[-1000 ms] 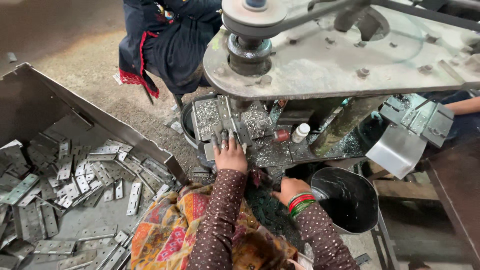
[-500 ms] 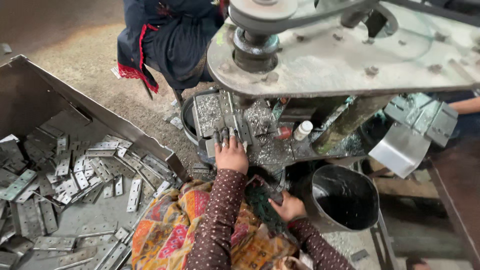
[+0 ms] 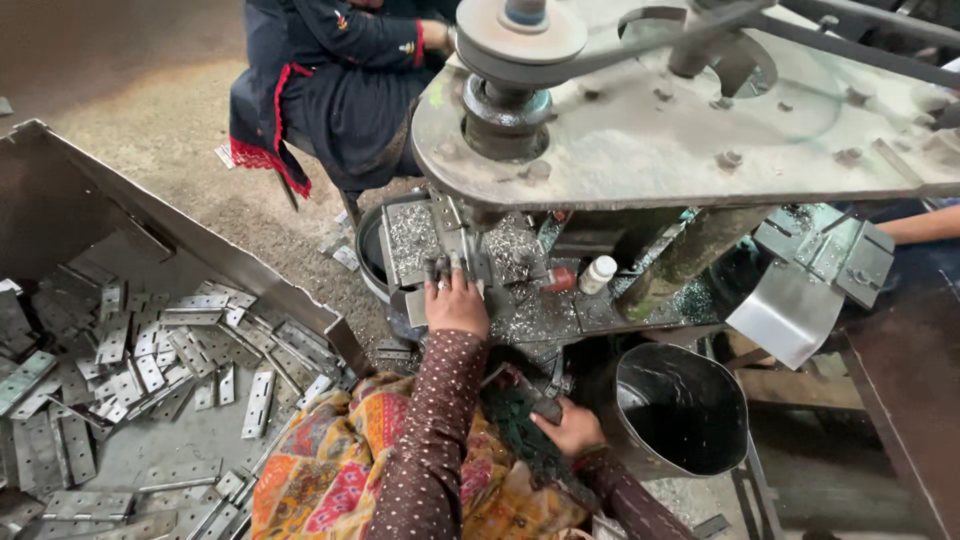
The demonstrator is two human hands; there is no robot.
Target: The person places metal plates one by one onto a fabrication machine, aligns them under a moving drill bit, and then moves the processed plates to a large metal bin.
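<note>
Moved nearer since earlier: right hand [image 3: 572,428], clenched on lap pieces. Left hand [image 3: 456,303] grasps hinge plate [image 3: 447,268] at machine bed [image 3: 520,300]. Step: feeding; next needs steady alignment.

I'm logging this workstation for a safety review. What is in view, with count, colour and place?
Metal hinge plates: many, grey, loose in the tray at left.
Tray: one, grey metal, left.
Machine top plate: one, grey, upper right, with a pulley and belt.
Work bed: one, covered in metal shavings, under the top plate.
Small bottle: one, white, on the bed.
Bucket: one, dark metal, lower right.
Seated person: one, dark clothes with red trim, top.
Left hand: fingers on a part on the bed.
Right hand: low, by the bucket, gripping something dark.
</note>
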